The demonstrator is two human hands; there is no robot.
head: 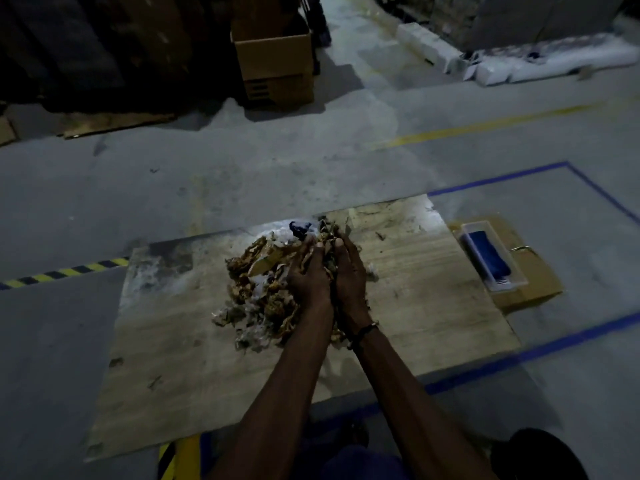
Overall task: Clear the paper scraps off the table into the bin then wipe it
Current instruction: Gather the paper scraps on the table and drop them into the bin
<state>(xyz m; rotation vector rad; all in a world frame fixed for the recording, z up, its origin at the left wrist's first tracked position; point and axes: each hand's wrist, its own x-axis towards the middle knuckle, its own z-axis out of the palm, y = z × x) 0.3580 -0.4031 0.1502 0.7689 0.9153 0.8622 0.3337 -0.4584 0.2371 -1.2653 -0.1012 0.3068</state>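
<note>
Here, scraps: brown and white paper scraps (266, 289) heaped mid-counter (415, 306).
Hands: left hand (309, 276) and right hand (349, 273) side by side on the heap's right.
Fingers: curled into the scraps.

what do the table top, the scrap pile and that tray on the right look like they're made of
Table top: looks like wood or wood-look laminate, matt, with pale streaky grain and dirty patches.
Scrap pile: crumpled paper, mostly brown with some white, torn edges; both hands gather it.
Tray: seemingly clear plastic, since the blue item inside shows through its glossy walls.
</note>
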